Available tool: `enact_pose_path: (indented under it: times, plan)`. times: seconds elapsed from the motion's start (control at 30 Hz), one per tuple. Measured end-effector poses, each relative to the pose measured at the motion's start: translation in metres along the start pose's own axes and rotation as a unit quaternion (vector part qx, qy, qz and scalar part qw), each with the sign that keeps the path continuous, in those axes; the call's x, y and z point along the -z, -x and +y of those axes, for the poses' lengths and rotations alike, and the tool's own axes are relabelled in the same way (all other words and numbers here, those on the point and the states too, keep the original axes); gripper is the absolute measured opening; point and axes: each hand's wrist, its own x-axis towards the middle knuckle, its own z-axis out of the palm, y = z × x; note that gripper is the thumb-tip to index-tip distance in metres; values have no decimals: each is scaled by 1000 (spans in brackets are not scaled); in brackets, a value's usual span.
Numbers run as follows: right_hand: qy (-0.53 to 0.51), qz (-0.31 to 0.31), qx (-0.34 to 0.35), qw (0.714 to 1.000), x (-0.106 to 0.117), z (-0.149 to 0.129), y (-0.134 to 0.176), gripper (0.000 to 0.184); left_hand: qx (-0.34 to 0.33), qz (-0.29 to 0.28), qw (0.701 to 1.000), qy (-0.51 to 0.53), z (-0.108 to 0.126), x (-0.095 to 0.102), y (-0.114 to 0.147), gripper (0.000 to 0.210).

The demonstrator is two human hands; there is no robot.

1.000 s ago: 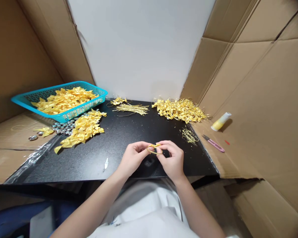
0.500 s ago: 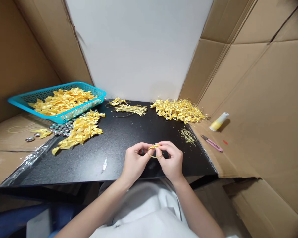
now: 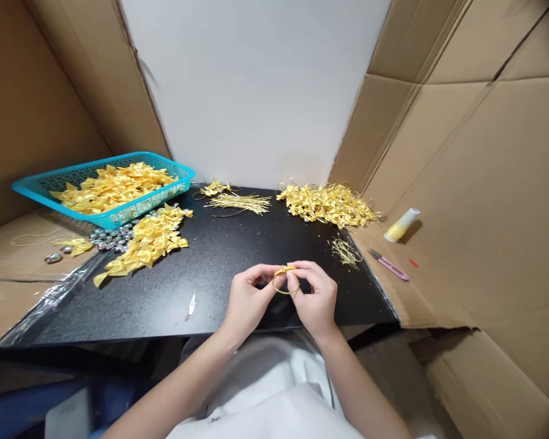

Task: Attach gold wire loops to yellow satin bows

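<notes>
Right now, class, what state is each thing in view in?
Thin gold cord loop: curved, held up
Left hand: pinching the loop
Right hand: pinching the loop
Turquoise plastic basket: uncovered, heaped with yellow fabric bows
Straight gold cords: loosely heaped
Fine gold strands: tangled
Pink-handled snips: lying flat; blades unclear

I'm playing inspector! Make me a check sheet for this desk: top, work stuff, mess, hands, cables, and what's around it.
Surface: black table, white patch near the front edge.
Job's things: yellow piece with gold loop, held; ribbons, silver beads, cords; basket with more ribbons; yellow pile at rear right.
Clutter: cord scraps, red bit.
Grips: left hand and right hand both pinch the yellow piece.
Cables: nothing seen.
Surroundings: cardboard sides, white panel behind; snips and spool on cardboard, right.
</notes>
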Motion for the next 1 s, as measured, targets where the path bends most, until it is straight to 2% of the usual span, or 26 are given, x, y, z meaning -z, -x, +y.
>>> enact_pose_path:
  times: [0.37, 0.5, 0.7, 0.77, 0.9, 1.0]
  plan:
    - [12, -3, 21, 1000, -1, -2, 0, 13, -62, 41, 996, -57, 4, -1, -1, 12]
    - [25, 33, 8, 999, 1, -4, 1, 7, -70, 57, 994, -67, 4, -2, 1, 10]
    - [60, 72, -4, 996, 3, -12, 9, 30, -93, 63, 990, -82, 4, -2, 0, 8]
    - [69, 59, 3, 996, 2, -16, 14, 29, -107, 67, 988, -92, 5, -1, 0, 8]
    - [130, -6, 52, 990, -3, -26, 20, 10, -131, 71, 983, -107, 3, 0, 2, 7]
    - [196, -27, 25, 980, -3, -31, 13, 19, -151, 74, 979, -120, 1, -1, 4, 7]
